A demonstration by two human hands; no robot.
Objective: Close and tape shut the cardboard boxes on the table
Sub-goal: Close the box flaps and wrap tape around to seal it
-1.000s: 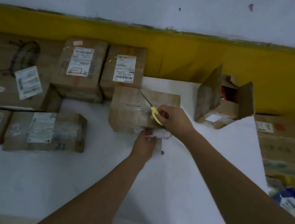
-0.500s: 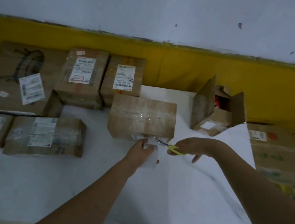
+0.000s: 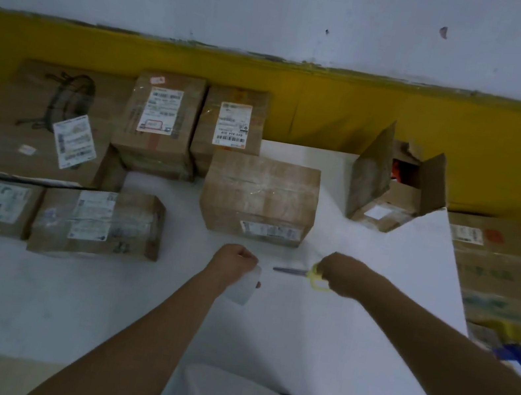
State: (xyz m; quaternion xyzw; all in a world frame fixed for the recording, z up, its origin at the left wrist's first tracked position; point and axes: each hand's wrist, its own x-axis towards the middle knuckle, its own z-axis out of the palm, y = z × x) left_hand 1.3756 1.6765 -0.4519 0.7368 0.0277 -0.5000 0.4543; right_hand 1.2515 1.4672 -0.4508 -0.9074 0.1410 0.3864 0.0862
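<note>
Head view: the closed, taped-over brown cardboard box (image 3: 259, 193) sits mid-frame on the white bench (image 3: 333, 332). Just below it in the frame, the left hand (image 3: 235, 261) has its grip clamped round a clear roll of packing tape (image 3: 245, 287). The right hand (image 3: 343, 274) has its grip curled on the yellow-handled scissors (image 3: 303, 273), blades pointing left toward the roll without touching it. Upper right, well apart, stands an open cardboard box (image 3: 396, 190) with its flaps up.
</note>
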